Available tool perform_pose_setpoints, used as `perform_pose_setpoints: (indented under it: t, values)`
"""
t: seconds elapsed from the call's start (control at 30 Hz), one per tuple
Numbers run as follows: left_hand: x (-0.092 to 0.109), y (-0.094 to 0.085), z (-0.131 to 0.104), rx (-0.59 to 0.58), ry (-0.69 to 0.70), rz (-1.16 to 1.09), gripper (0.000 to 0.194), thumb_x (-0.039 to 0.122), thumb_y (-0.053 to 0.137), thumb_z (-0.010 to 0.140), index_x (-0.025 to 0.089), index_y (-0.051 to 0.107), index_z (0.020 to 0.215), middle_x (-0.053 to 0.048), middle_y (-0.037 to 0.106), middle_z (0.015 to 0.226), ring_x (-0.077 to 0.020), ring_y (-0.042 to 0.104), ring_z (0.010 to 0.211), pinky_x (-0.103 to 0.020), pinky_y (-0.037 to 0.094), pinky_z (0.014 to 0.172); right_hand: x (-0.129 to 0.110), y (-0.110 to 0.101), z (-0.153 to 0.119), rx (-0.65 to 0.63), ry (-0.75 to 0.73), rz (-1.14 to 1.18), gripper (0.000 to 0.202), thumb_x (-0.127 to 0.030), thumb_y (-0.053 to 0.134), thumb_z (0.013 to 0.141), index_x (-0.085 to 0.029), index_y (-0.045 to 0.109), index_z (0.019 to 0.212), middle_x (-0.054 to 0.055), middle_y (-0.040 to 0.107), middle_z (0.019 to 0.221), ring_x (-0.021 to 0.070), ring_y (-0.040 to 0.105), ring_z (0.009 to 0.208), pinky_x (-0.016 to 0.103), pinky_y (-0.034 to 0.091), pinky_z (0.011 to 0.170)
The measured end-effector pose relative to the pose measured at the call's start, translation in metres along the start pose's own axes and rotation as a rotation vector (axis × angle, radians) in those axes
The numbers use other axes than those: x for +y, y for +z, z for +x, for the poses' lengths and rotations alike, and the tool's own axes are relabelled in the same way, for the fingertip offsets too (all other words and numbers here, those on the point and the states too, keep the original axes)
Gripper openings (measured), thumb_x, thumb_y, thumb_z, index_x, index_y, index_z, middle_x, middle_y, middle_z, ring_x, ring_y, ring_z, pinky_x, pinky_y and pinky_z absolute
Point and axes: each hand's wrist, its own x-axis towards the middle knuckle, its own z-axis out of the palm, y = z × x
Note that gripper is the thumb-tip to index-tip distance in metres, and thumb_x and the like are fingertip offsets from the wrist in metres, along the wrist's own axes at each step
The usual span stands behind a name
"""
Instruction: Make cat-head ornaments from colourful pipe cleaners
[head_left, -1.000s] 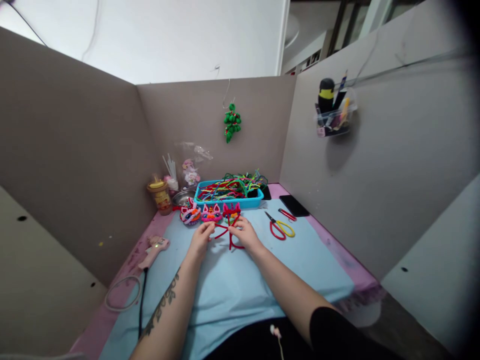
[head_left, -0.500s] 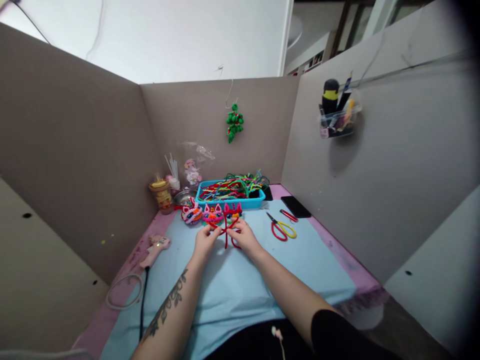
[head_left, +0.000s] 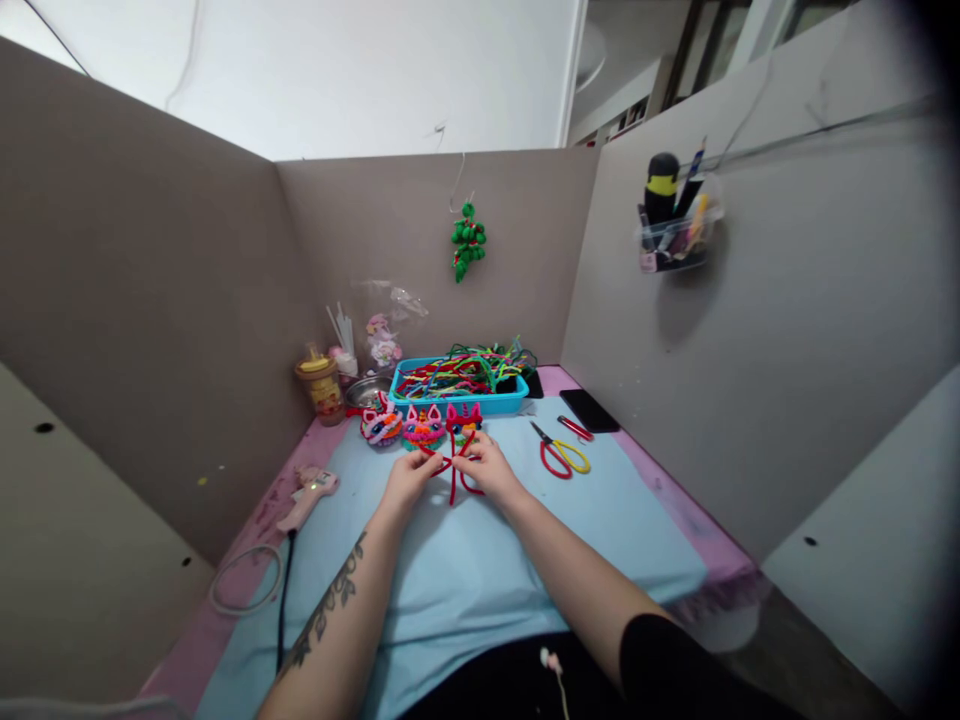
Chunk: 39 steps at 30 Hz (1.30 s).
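Observation:
Several red pipe cleaners (head_left: 453, 487) cross at one centre and spread out like a star, held above the blue cloth. My left hand (head_left: 410, 477) pinches them from the left, close to the crossing. From the right, my right hand (head_left: 489, 470) pinches them near the same centre, fingers closed. Just beyond my hands stand three fuzzy animal heads: a striped one (head_left: 382, 424), a pink one (head_left: 424, 428) and a red one (head_left: 465, 415), the last partly covered by the red stems and my right hand.
Behind the heads sits a blue tray (head_left: 459, 404) heaped with coloured pipe cleaners. Scissors (head_left: 559, 455), a red cutter (head_left: 575, 429) and a black phone (head_left: 589, 411) lie at right. A pink glue gun (head_left: 308, 498) with its cord and a drink cup (head_left: 322, 390) are at left.
The red pipe cleaners have turned slightly between my fingers, so their arms point a little differently. Both hands keep their pinch at nearly the same spot; the view has shifted slightly.

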Motion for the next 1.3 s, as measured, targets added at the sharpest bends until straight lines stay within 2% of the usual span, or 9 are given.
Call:
perform_pose_setpoints:
  t: [0.1,0.23,0.33,0.43,0.57,0.67,0.8,1.03,1.3]
  values:
    - [0.001,0.000,-0.002,-0.048,0.019,0.085,0.033,0.044,0.073,0.058,0.012,0.070,0.067,-0.004,0.066,0.064,-0.0146,0.054,0.060,-0.026,0.039,0.061,0.004,0.000,0.002,-0.009,-0.007,-0.001,0.023,-0.041,0.067,0.068,-0.018,0.066,0.061,0.011,0.055,0.114,0.0271,0.047,0.114,0.041,0.033,0.098]
    - [0.003,0.000,-0.003,0.024,-0.004,0.077,0.036,0.047,0.074,0.056,0.011,0.067,0.061,-0.003,0.061,0.056,-0.0127,0.050,0.054,-0.025,0.036,0.057,0.005,-0.007,0.007,-0.053,-0.025,0.091,0.035,-0.046,0.051,0.080,-0.018,0.070,0.073,0.011,0.058,0.110,0.0228,0.053,0.106,0.037,0.037,0.094]
    - [0.004,-0.002,-0.002,0.039,-0.030,0.020,0.038,0.047,0.074,0.055,0.011,0.066,0.061,-0.001,0.058,0.054,-0.0110,0.047,0.053,-0.024,0.034,0.055,0.000,-0.012,0.006,-0.131,-0.043,0.117,0.029,-0.043,0.058,0.075,-0.016,0.070,0.080,0.010,0.062,0.101,0.0214,0.056,0.098,0.035,0.040,0.090]
    - [0.003,-0.002,-0.002,0.006,-0.052,-0.029,0.038,0.047,0.075,0.056,0.011,0.066,0.061,-0.001,0.058,0.053,-0.0108,0.046,0.052,-0.024,0.033,0.054,-0.005,-0.013,0.002,-0.245,0.014,0.132,0.023,-0.035,0.061,0.072,-0.014,0.068,0.078,0.006,0.065,0.079,0.0174,0.059,0.077,0.031,0.044,0.075]
    - [0.003,-0.002,-0.003,-0.061,-0.063,-0.072,0.035,0.044,0.075,0.058,0.011,0.070,0.069,-0.005,0.064,0.062,-0.0134,0.052,0.058,-0.024,0.036,0.057,-0.007,-0.008,-0.003,-0.266,0.037,0.103,0.017,-0.029,0.059,0.071,-0.013,0.064,0.067,0.001,0.060,0.062,0.0129,0.052,0.061,0.026,0.041,0.063]
    - [0.002,-0.001,-0.003,-0.111,-0.067,-0.063,0.036,0.042,0.074,0.059,0.011,0.073,0.076,-0.007,0.068,0.070,-0.0155,0.055,0.064,-0.025,0.037,0.061,-0.008,-0.006,-0.004,-0.264,0.036,0.085,0.018,-0.030,0.058,0.071,-0.013,0.063,0.066,0.001,0.060,0.062,0.0129,0.052,0.061,0.026,0.040,0.063]
    - [-0.002,-0.002,-0.001,-0.096,-0.072,0.006,0.035,0.042,0.073,0.060,0.009,0.073,0.074,-0.007,0.067,0.066,-0.0146,0.053,0.059,-0.025,0.036,0.058,-0.011,-0.004,-0.005,-0.244,0.008,0.085,0.016,-0.028,0.058,0.071,-0.013,0.063,0.068,0.002,0.061,0.067,0.0137,0.052,0.065,0.026,0.040,0.066]
    - [-0.008,-0.001,0.002,-0.049,-0.087,0.094,0.032,0.042,0.069,0.062,0.010,0.069,0.065,0.000,0.053,0.049,-0.0080,0.037,0.046,-0.023,0.023,0.048,-0.015,-0.006,-0.007,-0.327,0.072,0.202,0.019,-0.031,0.060,0.071,-0.014,0.059,0.063,-0.002,0.053,0.057,0.0095,0.045,0.055,0.023,0.037,0.057]
    - [-0.006,-0.007,0.002,0.004,-0.111,0.107,0.033,0.043,0.068,0.060,0.010,0.066,0.063,0.002,0.048,0.046,-0.0080,0.034,0.045,-0.023,0.021,0.047,-0.010,-0.005,-0.007,-0.372,0.144,0.207,0.019,-0.032,0.062,0.069,-0.013,0.063,0.069,-0.002,0.054,0.058,0.0076,0.041,0.050,0.021,0.032,0.050]
